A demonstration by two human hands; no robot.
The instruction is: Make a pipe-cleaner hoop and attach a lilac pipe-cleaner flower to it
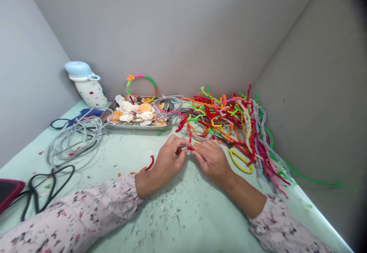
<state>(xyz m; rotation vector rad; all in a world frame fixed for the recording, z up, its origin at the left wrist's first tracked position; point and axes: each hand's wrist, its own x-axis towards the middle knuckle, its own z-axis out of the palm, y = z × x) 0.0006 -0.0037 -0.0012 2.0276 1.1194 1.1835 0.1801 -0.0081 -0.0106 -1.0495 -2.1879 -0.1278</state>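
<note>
Over the middle of the table, my left hand (pixel 171 156) and my right hand (pixel 213 160) meet fingertip to fingertip. Both are closed in a pinch on a red pipe cleaner (pixel 190 149). Just beyond my fingers a strand wrapped in red and pink (pixel 188 124) curves up towards a coil of grey wire (pixel 169 102) at the tray. Whether that strand joins the piece in my fingers is hidden. To the left of my left wrist lies a short red pipe cleaner piece (pixel 150 162), with orange bits near it.
A metal tray (pixel 137 127) of seashells stands at the back, with a multicoloured ring (pixel 156 86) upright in it. A pile of pipe cleaners (pixel 229 111) and yellow-handled scissors (pixel 241 161) lie right. Left are a bottle (pixel 90 90), grey cable (pixel 76 142), black cord (pixel 53 174) and red-edged device (pixel 11 191).
</note>
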